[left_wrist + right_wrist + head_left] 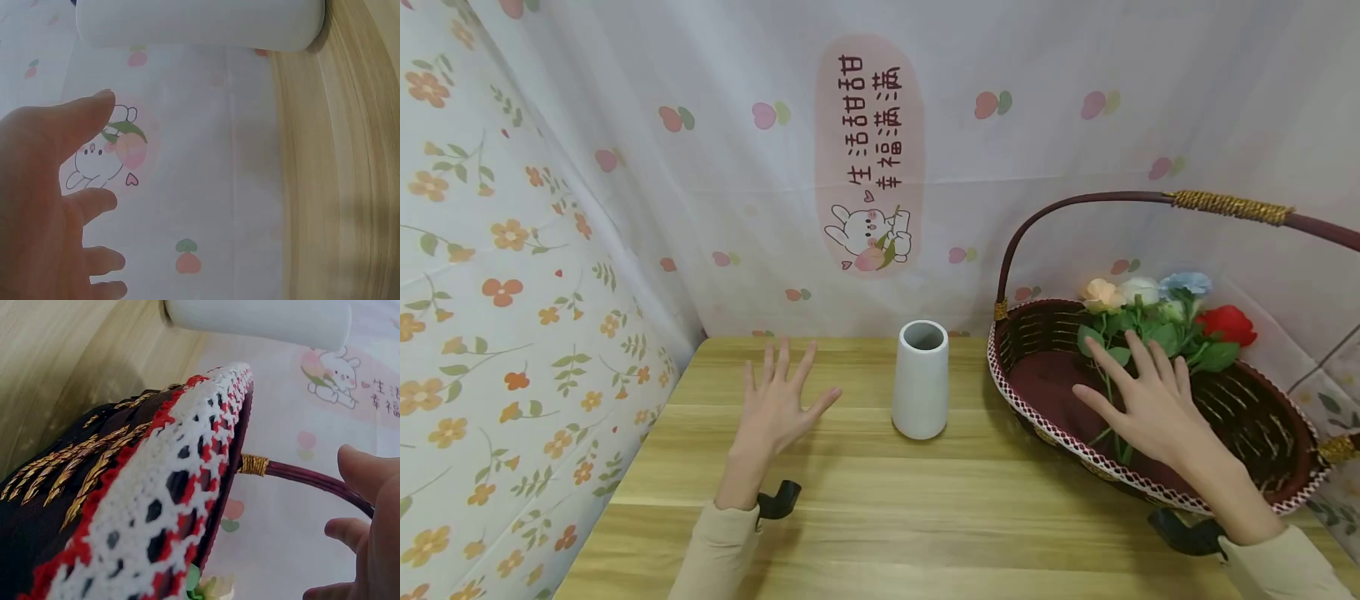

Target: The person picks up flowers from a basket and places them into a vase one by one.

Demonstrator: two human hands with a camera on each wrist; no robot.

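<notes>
A white vase [921,383] stands upright on the wooden table, its round mouth facing up. To its left my left hand [772,410] hovers with fingers spread and holds nothing; the left wrist view shows its thumb [75,122] apart from the fingers, the vase [200,22] beyond. My right hand [1157,408] is over the dark woven basket [1045,421], fingers spread, nothing gripped. Artificial flowers lean inside the basket: a peach rose [1102,295], a white one [1140,290], a blue one [1185,285] and a red rose [1227,325]. The right hand partly hides their green stems.
The basket's tall arched handle [1090,198], wrapped in gold cord, rises above the flowers. A red and white trim [169,481] runs along its rim. Behind the wooden table [865,517] hangs a printed white curtain [715,183]; a floral cloth [512,333] hangs at the left.
</notes>
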